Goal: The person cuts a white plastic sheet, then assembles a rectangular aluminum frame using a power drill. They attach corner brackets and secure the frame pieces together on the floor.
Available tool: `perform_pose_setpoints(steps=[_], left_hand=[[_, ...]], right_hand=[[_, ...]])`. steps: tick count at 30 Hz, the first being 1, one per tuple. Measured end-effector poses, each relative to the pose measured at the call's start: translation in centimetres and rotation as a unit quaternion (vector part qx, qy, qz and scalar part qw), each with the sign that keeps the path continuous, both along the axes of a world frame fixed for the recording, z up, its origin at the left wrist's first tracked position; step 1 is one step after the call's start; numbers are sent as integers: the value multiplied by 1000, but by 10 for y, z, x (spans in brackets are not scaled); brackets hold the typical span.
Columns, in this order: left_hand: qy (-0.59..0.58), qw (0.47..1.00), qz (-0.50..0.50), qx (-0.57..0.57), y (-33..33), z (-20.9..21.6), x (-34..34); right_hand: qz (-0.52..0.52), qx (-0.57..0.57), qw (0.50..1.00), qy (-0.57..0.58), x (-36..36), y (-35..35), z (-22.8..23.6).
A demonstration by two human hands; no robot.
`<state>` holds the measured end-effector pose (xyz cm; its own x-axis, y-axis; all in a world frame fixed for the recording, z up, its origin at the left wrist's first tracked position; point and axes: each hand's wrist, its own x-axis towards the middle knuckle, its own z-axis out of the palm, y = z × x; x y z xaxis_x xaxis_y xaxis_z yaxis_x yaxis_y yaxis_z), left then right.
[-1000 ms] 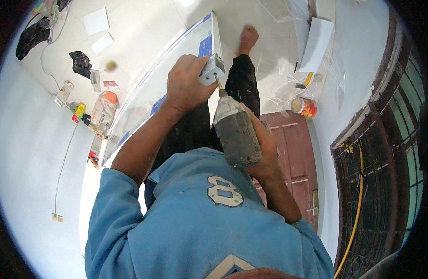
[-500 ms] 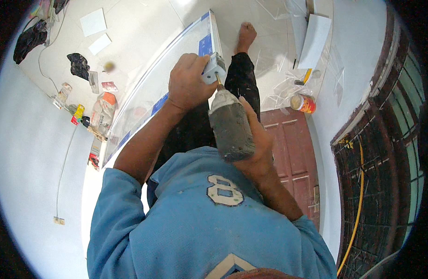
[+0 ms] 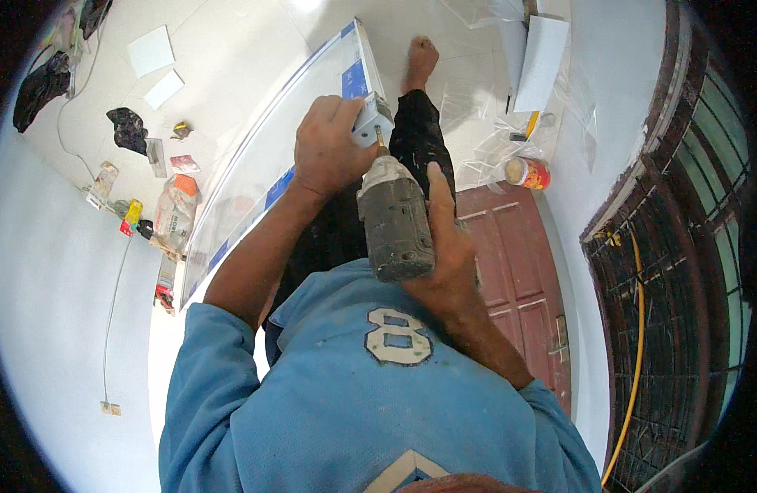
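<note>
In my right hand (image 3: 450, 245) is a dark, worn cordless drill (image 3: 397, 226), gripped from its right side with the thumb stretched along the body. Its thin bit (image 3: 380, 138) points away from me and meets a hole in the end of a white frame (image 3: 367, 130). My left hand (image 3: 325, 156) is closed around that frame end, with the thumb beside the bit. The frame edges a long clear panel (image 3: 259, 152) with blue film strips, which leans at my left. My palm hides part of the frame.
On the floor at left lie black plastic bags (image 3: 128, 130), white sheets (image 3: 151, 56) and an orange-and-white sack (image 3: 177, 209). At right are a round tub (image 3: 528, 173), crumpled clear plastic and a white board (image 3: 543, 66). A brown panelled door (image 3: 518, 263) and a barred window (image 3: 666, 361) stand to the right.
The view has shifted slightly, so the surroundings appear displaced. The drill sits a little further left in the picture, its bit still at the frame end. Both hands keep their grips.
</note>
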<state>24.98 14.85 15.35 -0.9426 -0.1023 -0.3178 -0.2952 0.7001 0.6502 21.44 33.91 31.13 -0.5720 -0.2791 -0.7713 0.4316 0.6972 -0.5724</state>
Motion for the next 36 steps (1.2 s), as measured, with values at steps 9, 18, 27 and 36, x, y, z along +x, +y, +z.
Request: perform_pose_setpoints(steps=[9,18,27,36], left_hand=[[43,999,9,11,0,0,-4],[22,1000,9,10,-2,1,-6],[-6,1000,-1,1,-1,0,-2],[23,1000,1,4,2,-1,-5]], right_hand=[[-7,25,998,-50,-9,-10,3],[-7,9,999,-46,-4,-8,3],[-37,-24,998,-50,-1,6,2],[-24,-36,998,-37,0,8,-2]])
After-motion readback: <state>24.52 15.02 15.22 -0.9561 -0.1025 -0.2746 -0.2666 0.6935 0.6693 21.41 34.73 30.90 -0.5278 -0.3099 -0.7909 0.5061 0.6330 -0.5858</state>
